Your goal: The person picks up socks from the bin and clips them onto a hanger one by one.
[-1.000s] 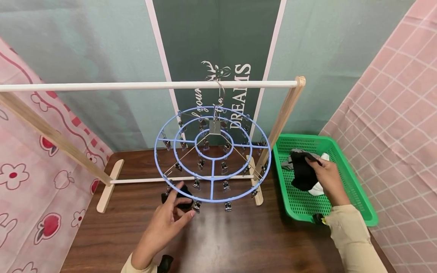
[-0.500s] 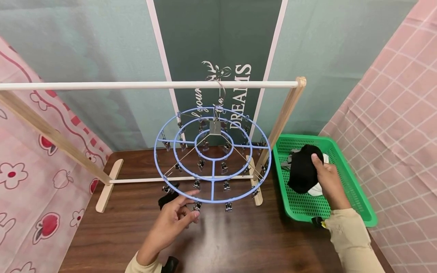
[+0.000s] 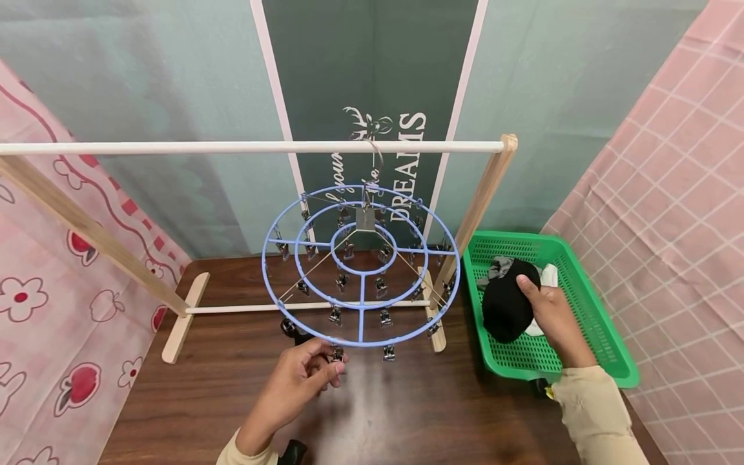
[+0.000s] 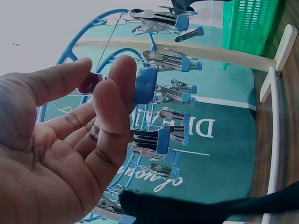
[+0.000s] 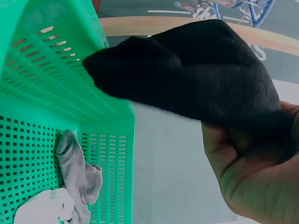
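Observation:
Pinched between the thumb and fingers of my left hand is a metal clip at the front rim of a round blue clip hanger. The clip's blue tip shows past the fingertips in the left wrist view. My right hand holds a black sock by one end above the green basket; its loose part sticks out from the fist in the right wrist view. A second dark piece of cloth hangs from a neighbouring clip, mostly hidden behind the left hand in the head view.
The hanger hooks over the white rail of a wooden stand. Inside the basket lie a grey sock and a white cloth. Several other clips dangle from the rings. The brown table lies below.
My left hand has moved right from the front-left clip with the dark cloth and now pinches the neighbouring clip. The black sock has shifted slightly left and down in my right hand.

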A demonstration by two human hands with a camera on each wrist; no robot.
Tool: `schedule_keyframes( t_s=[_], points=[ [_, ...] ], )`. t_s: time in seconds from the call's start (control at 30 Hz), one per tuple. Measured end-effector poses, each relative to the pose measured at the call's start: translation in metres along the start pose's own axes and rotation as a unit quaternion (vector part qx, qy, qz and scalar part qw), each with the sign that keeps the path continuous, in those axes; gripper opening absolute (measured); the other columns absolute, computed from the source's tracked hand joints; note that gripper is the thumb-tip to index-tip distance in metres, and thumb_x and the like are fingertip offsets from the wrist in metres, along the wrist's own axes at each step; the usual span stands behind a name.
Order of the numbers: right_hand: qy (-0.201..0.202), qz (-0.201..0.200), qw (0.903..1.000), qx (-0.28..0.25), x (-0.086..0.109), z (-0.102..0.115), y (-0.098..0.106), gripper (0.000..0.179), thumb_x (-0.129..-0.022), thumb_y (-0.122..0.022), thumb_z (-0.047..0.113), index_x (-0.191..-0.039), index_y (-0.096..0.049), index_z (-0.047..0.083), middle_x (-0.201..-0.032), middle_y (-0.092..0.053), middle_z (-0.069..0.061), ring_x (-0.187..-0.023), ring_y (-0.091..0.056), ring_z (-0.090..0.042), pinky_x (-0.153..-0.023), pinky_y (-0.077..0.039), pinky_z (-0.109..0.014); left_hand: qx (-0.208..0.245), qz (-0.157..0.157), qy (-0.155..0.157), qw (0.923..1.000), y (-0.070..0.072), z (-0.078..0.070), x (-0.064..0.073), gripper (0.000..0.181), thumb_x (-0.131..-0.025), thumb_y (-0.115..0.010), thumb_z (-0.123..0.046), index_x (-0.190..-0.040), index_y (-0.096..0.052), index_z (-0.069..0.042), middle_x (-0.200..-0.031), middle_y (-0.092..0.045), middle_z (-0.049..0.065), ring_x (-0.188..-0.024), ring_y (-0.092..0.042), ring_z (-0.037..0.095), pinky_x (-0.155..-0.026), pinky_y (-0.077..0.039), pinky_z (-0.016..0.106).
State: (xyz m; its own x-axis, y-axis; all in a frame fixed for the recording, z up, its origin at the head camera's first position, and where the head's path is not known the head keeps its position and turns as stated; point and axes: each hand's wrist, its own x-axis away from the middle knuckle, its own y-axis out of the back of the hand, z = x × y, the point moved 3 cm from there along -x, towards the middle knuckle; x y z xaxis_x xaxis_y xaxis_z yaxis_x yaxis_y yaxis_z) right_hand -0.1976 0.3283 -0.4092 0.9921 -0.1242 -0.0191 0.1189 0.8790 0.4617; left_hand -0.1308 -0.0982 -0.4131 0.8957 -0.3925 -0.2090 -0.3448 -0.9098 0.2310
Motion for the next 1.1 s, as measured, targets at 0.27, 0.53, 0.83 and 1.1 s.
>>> schedule_keyframes(
  t_s=[0.27, 0.53, 0.83, 1.1],
  points=[
    [0.009, 0.010, 0.9997, 0.018, 0.006, 0.003, -0.005, 0.053, -0.102, -0.047, 0.036, -0.074, -0.064, -0.006, -0.060, -0.056, 0.006, -0.060, -0.049, -0.009, -0.055, -0.039, -0.025, -0.004, -0.004, 0.020, 0.9998, 0.001, 0.001, 0.001, 0.016, -0.091, -0.067, -0.010, -0.102, -0.064, 0.002, -0.084, -0.069, 0.017, -0.063, -0.066, 0.014, -0.053, -0.055, 0.031],
    [0.017, 0.006, 0.9951, -0.097, 0.012, 0.003, -0.012, 0.024, -0.101, -0.052, 0.025, -0.098, -0.070, 0.009, -0.080, -0.069, 0.009, -0.076, -0.063, -0.006, -0.064, -0.050, -0.020, 0.001, -0.014, 0.026, 0.9996, 0.004, -0.001, 0.001, 0.017, -0.091, -0.066, -0.008, -0.105, -0.062, 0.002, -0.089, -0.070, 0.014, -0.064, -0.068, 0.019, -0.054, -0.056, 0.031],
    [0.022, 0.000, 0.9826, -0.185, 0.026, 0.010, -0.024, 0.018, -0.100, -0.055, 0.018, -0.097, -0.073, 0.020, -0.084, -0.072, 0.007, -0.082, -0.065, -0.005, -0.070, -0.051, -0.017, 0.059, -0.005, 0.032, 0.9977, 0.003, 0.002, 0.003, 0.023, -0.091, -0.064, -0.003, -0.107, -0.057, 0.012, -0.092, -0.066, 0.024, -0.071, -0.068, 0.014, -0.061, -0.058, 0.038],
    [0.025, -0.004, 0.9816, -0.189, 0.041, 0.018, -0.035, 0.020, -0.100, -0.055, 0.017, -0.095, -0.073, 0.011, -0.081, -0.071, 0.004, -0.078, -0.065, -0.008, -0.068, -0.052, -0.020, 0.072, -0.014, 0.045, 0.9963, 0.002, 0.003, 0.002, 0.026, -0.088, -0.069, -0.003, -0.108, -0.057, 0.009, -0.095, -0.069, 0.022, -0.070, -0.068, 0.016, -0.063, -0.058, 0.034]
  ],
)
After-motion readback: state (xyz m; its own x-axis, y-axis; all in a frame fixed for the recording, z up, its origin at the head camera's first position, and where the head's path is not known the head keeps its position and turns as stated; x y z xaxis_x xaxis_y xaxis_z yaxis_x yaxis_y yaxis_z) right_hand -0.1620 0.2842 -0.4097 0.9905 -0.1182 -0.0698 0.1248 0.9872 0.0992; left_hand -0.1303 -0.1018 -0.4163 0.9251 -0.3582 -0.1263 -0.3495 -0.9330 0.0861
